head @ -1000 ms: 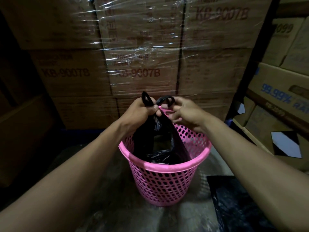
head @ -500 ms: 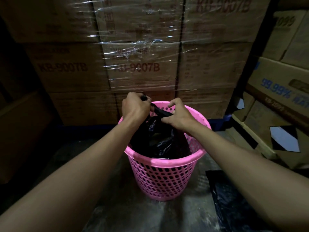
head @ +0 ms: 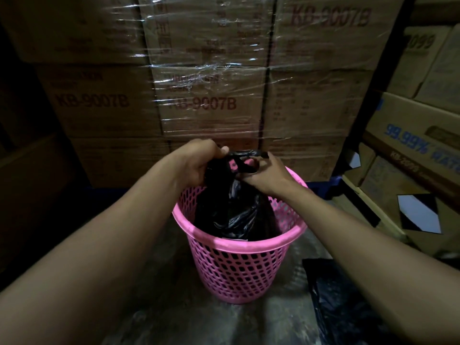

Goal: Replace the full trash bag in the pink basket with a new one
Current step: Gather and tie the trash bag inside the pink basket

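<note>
The pink basket (head: 224, 242) is standing on the floor before the wrapped cartons (head: 209, 103), and the full black trash bag (head: 231, 210) is sitting inside it. Both the left hand (head: 199, 163) and the right hand (head: 263, 175) are clenching its handle loops. The plastic is seeming soft, slippery and rather light, so I am judging the gathered loops the safest hold.

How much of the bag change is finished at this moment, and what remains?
Done: the top of the full black bag is gathered above the pink basket. In hand: the left hand and right hand both grip its handles, seemingly tying them. Left: the bag sits inside the basket, not yet lifted out; black plastic on the floor at the right, possibly the new bag, is not fitted.
</note>
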Demonstrator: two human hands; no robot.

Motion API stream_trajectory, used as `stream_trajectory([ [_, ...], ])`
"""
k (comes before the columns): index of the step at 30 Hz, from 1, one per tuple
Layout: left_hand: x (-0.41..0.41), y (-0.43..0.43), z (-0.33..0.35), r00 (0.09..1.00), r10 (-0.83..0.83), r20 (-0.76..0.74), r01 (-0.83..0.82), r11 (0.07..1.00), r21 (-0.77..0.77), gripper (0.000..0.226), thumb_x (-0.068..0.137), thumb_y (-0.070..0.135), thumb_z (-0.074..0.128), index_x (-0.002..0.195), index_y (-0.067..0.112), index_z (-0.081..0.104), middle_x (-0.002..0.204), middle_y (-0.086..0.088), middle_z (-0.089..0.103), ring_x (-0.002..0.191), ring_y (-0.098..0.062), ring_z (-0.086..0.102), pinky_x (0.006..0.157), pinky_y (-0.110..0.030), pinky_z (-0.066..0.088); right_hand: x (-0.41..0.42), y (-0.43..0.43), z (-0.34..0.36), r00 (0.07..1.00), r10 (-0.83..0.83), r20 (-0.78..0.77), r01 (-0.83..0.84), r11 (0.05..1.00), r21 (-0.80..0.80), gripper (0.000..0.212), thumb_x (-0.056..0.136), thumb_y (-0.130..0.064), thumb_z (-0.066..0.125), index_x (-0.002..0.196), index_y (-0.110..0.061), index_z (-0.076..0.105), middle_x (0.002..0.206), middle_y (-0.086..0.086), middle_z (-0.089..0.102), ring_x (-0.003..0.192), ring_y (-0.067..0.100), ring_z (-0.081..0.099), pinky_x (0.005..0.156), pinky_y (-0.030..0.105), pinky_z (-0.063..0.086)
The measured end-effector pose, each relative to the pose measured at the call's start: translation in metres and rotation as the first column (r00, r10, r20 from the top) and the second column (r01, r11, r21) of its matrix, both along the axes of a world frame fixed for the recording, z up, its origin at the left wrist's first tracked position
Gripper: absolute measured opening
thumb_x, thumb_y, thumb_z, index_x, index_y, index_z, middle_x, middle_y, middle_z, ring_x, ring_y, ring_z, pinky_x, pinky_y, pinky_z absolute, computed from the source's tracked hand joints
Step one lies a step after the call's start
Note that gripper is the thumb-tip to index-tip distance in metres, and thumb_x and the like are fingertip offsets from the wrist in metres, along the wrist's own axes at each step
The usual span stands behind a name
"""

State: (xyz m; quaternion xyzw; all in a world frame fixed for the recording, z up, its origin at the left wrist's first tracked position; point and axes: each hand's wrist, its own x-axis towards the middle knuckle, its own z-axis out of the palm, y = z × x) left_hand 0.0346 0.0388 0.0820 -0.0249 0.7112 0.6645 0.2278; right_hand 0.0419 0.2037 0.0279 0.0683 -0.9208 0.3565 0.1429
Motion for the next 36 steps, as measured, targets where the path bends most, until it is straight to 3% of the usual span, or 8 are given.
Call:
stream_trajectory([
  [5,0.0,0.001,-0.005,0.983,0.1,0.152,-0.121,0.983,0.138,0.028,0.1,0.023,0.043,0.079,0.013,0.058,0.063,-0.005,0.061,0.066,-0.02,0.056,0.062,-0.034,0.046,0.004,-0.016,0.023,0.974,0.109,-0.2,-0.169,0.934,-0.316,0.03,0.071,-0.028,0.079,0.099,-0.023,0.073,0.09,-0.008,0.072,0.085,0.008,0.066,0.081,0.027,0.051],
  [9,-0.004,0.004,-0.007,0.983,0.14,0.119,-0.157,0.977,0.145,0.022,0.099,0.021,0.046,0.081,0.018,0.058,0.071,-0.002,0.055,0.063,-0.017,0.054,0.058,-0.032,0.046,0.01,-0.022,0.041,0.957,0.116,-0.264,-0.253,0.777,-0.576,0.016,0.087,-0.009,0.068,0.099,0.0,0.074,0.086,0.004,0.072,0.073,-0.002,0.064,0.069,0.013,0.05],
  [14,-0.005,0.007,-0.009,0.991,0.127,0.031,-0.13,0.983,0.127,0.008,0.096,0.02,0.056,0.095,0.014,0.062,0.076,-0.003,0.059,0.068,-0.018,0.058,0.065,-0.033,0.051,0.003,-0.014,0.042,0.996,0.07,-0.047,-0.081,0.636,-0.768,0.018,0.091,-0.023,0.062,0.08,-0.021,0.075,0.072,-0.007,0.063,0.056,0.005,0.046,0.039,0.017,0.032],
  [21,-0.011,0.005,-0.015,0.985,0.17,-0.044,-0.164,0.98,0.111,0.012,0.093,0.019,0.062,0.101,0.01,0.062,0.079,-0.005,0.064,0.069,-0.018,0.061,0.071,-0.036,0.056,0.001,-0.006,0.031,0.986,0.092,0.141,0.065,0.567,-0.821,0.029,0.099,-0.029,0.046,0.075,-0.023,0.059,0.09,-0.006,0.073,0.063,0.006,0.042,0.047,0.02,0.029],
  [25,-0.023,-0.009,-0.034,0.924,0.167,-0.345,-0.262,0.932,-0.249,0.018,0.093,0.026,0.061,0.088,0.009,0.064,0.076,-0.01,0.061,0.059,-0.02,0.054,0.061,-0.029,0.046,-0.004,0.015,0.02,0.978,0.047,0.201,0.147,0.529,-0.836,0.032,0.102,-0.029,0.04,0.073,-0.021,0.052,0.062,-0.008,0.07,0.058,0.006,0.053,0.044,0.018,0.027],
  [27,-0.024,-0.022,-0.042,0.88,0.011,-0.475,-0.322,0.75,-0.578,0.027,0.092,0.033,0.061,0.085,0.008,0.068,0.078,-0.011,0.065,0.066,-0.024,0.06,0.063,-0.029,0.043,-0.004,0.029,0.01,0.964,-0.007,0.265,0.229,0.522,-0.822,0.031,0.101,-0.027,0.041,0.072,-0.021,0.052,0.057,-0.006,0.067,0.062,0.011,0.053,0.052,0.025,0.029],
  [33,-0.02,-0.031,-0.049,0.876,-0.206,-0.437,-0.315,0.442,-0.84,0.029,0.096,0.041,0.051,0.09,0.014,0.06,0.079,-0.009,0.061,0.075,-0.027,0.062,0.065,-0.033,0.049,-0.003,0.034,0.005,0.907,0.023,0.42,0.395,0.294,-0.87,0.031,0.098,-0.014,0.037,0.07,-0.016,0.048,0.066,0.003,0.053,0.067,0.02,0.055,0.08,0.042,0.048],
  [36,-0.02,-0.024,-0.044,0.909,-0.086,-0.407,-0.262,0.642,-0.72,0.032,0.095,0.037,0.049,0.081,0.011,0.061,0.077,-0.008,0.059,0.07,-0.023,0.061,0.063,-0.027,0.046,-0.008,0.03,0.013,0.922,0.044,0.385,0.381,0.081,-0.921,0.031,0.095,-0.009,0.033,0.068,-0.017,0.045,0.045,-0.003,0.038,0.048,0.014,0.043,0.061,0.028,0.043],
])
